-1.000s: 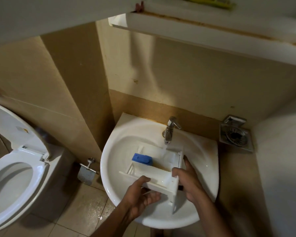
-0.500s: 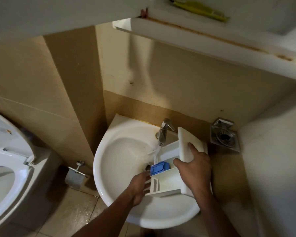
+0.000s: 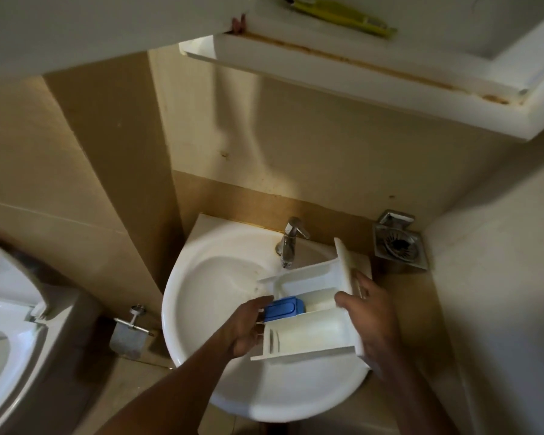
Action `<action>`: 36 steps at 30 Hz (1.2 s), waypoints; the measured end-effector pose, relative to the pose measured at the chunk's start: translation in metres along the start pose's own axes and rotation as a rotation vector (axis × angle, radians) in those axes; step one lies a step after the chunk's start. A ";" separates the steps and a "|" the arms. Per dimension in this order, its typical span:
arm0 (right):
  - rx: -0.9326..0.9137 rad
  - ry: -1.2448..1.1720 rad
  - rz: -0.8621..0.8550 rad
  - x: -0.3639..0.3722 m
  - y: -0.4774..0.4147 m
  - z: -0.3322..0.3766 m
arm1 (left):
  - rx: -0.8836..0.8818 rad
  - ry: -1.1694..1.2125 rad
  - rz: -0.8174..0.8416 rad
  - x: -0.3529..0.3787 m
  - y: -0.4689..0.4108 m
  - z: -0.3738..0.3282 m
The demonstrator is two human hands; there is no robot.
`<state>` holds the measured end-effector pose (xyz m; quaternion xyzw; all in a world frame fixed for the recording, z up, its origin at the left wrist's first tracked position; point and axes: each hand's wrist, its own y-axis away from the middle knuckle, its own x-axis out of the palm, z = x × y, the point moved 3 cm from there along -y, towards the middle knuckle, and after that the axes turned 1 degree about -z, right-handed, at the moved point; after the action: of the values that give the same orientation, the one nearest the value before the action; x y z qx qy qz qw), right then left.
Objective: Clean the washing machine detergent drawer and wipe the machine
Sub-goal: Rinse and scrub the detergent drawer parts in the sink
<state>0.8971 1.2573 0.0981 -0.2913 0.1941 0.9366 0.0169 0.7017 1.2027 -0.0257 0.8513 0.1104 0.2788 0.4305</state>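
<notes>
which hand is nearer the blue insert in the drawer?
Left. The left hand touches the blue insert at its left end; the right hand grips the detergent drawer front panel, on the far side.

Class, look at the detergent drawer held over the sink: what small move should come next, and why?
Probably slide the detergent drawer slightly leftward, so the tap stream reaches the blue insert. Left hand and right hand hold its ends over the sink, and only the far compartment sits under the spout.

Both forearms are bare to the frame's edge, with no sleeves, and the left hand [image 3: 244, 324] and right hand [image 3: 374, 321] ungloved.
</notes>
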 end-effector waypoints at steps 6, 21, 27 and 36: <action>0.170 -0.298 0.369 0.013 -0.037 -0.039 | 0.016 0.018 0.051 -0.025 0.021 -0.022; -0.145 0.272 0.741 0.070 -0.116 -0.041 | 0.175 0.161 -0.110 -0.001 0.086 0.021; -0.285 0.287 0.563 0.106 -0.139 -0.027 | 0.255 0.233 -0.256 0.017 0.077 0.031; -0.168 -0.128 0.151 0.107 -0.099 -0.010 | 0.240 0.367 -0.331 0.032 0.071 0.041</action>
<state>0.8276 1.3365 -0.0039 -0.2158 0.1349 0.9648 -0.0659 0.7476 1.1453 0.0234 0.8018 0.3564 0.3394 0.3390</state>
